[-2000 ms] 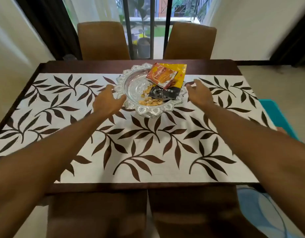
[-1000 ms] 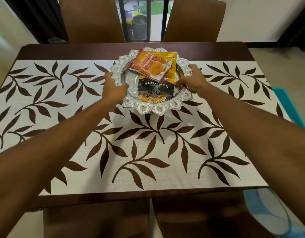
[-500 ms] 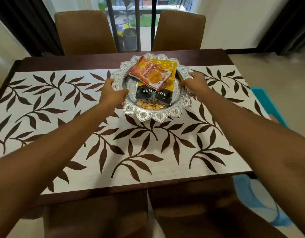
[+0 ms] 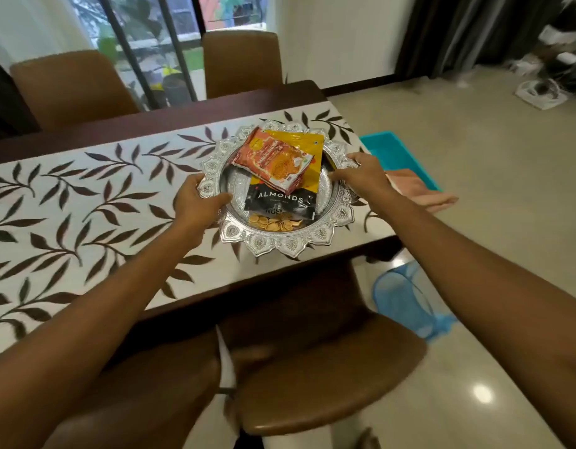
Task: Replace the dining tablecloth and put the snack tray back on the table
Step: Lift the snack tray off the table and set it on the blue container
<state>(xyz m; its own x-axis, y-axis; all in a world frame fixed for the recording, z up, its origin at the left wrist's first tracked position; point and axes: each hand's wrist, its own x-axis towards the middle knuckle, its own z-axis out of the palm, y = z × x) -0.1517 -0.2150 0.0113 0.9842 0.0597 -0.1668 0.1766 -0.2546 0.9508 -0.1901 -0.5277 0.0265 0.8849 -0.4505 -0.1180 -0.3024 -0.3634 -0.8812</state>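
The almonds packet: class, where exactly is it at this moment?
In the head view, centre-right, the almonds packet lies in the silver tray, partly under the orange snack packet, with loose snacks just below it.

Packets (image 4: 275, 162) are lying in the snack tray (image 4: 281, 249), which the left hand (image 4: 195, 202) and right hand (image 4: 361, 176) are holding over the tablecloth (image 4: 95, 241) at the desk's (image 4: 183, 113) right end. Chairs (image 4: 241, 63) are standing along its far and near sides.

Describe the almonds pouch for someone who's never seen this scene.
At the dining table with the leaf-print tablecloth, the left hand and right hand hold a silver snack tray. In it, partly under an orange packet, lies the almonds pouch: the only black one, lettered ALMONDS in white.
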